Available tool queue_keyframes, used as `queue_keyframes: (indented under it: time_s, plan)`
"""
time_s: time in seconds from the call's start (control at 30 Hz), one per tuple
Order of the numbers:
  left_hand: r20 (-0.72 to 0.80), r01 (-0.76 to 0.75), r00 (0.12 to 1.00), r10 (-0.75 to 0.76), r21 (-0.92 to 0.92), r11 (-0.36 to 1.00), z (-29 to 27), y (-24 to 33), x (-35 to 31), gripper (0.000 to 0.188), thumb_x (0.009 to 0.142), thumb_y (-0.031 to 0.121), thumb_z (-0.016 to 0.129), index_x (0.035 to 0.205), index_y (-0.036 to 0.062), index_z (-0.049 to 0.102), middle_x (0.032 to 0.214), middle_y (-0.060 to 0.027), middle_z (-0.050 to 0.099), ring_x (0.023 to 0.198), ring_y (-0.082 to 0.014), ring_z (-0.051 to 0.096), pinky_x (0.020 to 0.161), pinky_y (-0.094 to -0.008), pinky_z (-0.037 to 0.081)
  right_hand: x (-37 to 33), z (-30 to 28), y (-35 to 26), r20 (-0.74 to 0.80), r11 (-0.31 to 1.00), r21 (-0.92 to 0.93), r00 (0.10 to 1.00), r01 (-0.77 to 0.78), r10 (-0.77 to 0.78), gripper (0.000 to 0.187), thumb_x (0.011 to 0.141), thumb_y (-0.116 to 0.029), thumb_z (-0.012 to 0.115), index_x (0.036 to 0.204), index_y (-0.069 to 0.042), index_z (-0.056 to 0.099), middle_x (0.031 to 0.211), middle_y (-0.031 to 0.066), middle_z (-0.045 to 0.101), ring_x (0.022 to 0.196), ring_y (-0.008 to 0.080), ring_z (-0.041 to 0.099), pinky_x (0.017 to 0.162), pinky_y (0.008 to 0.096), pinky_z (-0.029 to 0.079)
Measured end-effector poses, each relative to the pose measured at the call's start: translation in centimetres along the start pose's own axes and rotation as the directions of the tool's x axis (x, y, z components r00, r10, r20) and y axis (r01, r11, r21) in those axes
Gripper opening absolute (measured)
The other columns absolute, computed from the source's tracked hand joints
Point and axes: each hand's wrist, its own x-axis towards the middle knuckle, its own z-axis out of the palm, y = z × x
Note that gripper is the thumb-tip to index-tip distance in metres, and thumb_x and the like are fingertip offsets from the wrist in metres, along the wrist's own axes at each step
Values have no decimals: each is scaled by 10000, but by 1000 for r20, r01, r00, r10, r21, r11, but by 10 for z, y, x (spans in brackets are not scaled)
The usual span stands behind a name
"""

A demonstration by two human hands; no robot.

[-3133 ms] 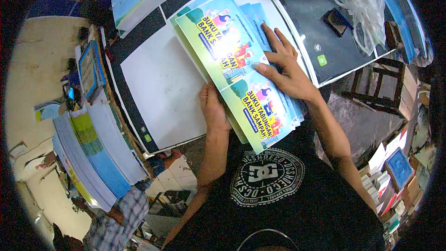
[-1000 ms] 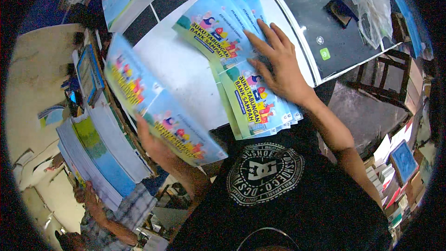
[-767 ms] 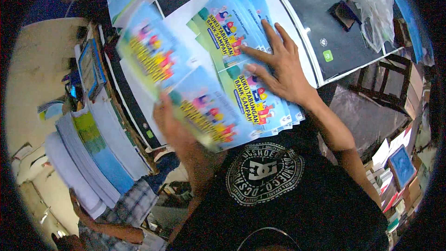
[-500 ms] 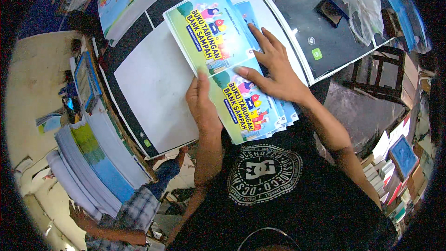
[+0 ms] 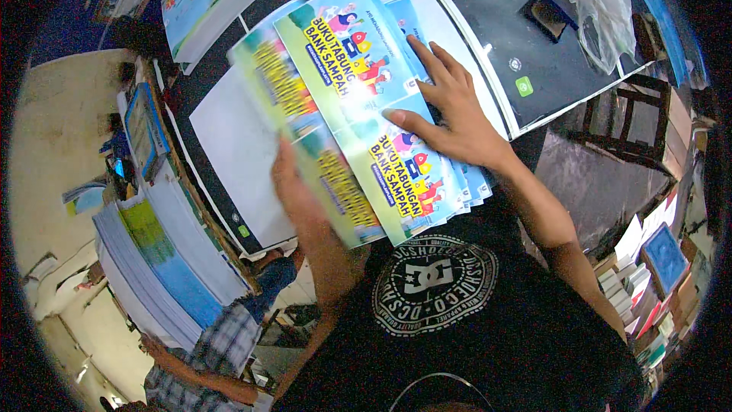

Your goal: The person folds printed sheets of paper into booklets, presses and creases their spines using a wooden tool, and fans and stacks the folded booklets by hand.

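My left hand, blurred by motion, is closed on the left edge of a colourful printed cover sheet. That sheet, smeared too, sticks out leftward from a fanned stack of like sheets. Each carries cartoon figures and yellow-backed lettering on blue and green. My right hand lies over the stack's right side with its fingers spread, the thumb on the top sheet. Under the stack is a large white sheet on a black table surface.
A tall pile of printed sheets stands at the far left. Clear plastic bag and small dark block sit at the far right. Thick paper stacks rise at the left, near another person's checked sleeve. A wooden stool is right.
My left hand has moved left, and one printed sheet has slid out leftward from the stack with it. My right hand has stayed in place.
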Motion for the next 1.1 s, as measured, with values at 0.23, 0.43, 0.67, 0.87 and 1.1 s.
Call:
queue_keyframes:
  time_s: [0.23,0.43,0.67,0.87,1.1]
  plan:
    - [-144,-308,913,381,369,877,-24,71,-40,416,1059,316,447,1251,-33,567,1086,-185,678,883,-232,689,752,-340,578,1,8,-9,-30,993,-107,999,41,-45,519,864,-348,720,1358,-213,633,1585,228,300,1428,484,291,1149,585,264]
    - [-60,-254,960,272,213,944,4,11,-12,404,1074,293,436,1202,-55,598,1084,-153,667,939,-197,665,779,-310,550,-1,3,-7,0,997,-80,1000,22,-22,489,969,-553,526,1273,-211,698,1580,260,292,1446,497,242,1172,581,197]
    - [172,149,979,-113,-211,966,35,-21,-18,506,1073,352,436,1376,-51,475,1223,-186,620,1044,-247,664,881,-370,555,3,3,-8,-10,999,0,999,38,-38,541,907,-558,621,1166,-97,735,1558,274,327,1436,506,261,1160,582,212]
    - [67,93,994,-84,-135,986,19,-22,-13,501,1060,391,434,1348,-12,507,1212,-157,633,1054,-264,659,911,-407,548,1,-1,-4,-15,1000,-7,999,30,-30,546,904,-538,631,1123,-50,738,1563,269,324,1435,509,260,1163,577,209]
    - [-82,-147,986,143,-52,988,-28,63,-37,458,1073,377,389,1285,12,568,1121,-170,684,926,-266,700,808,-409,586,5,2,-6,-53,994,98,998,45,-40,711,850,-350,738,1492,-203,470,1565,236,337,1419,501,301,1136,583,289]
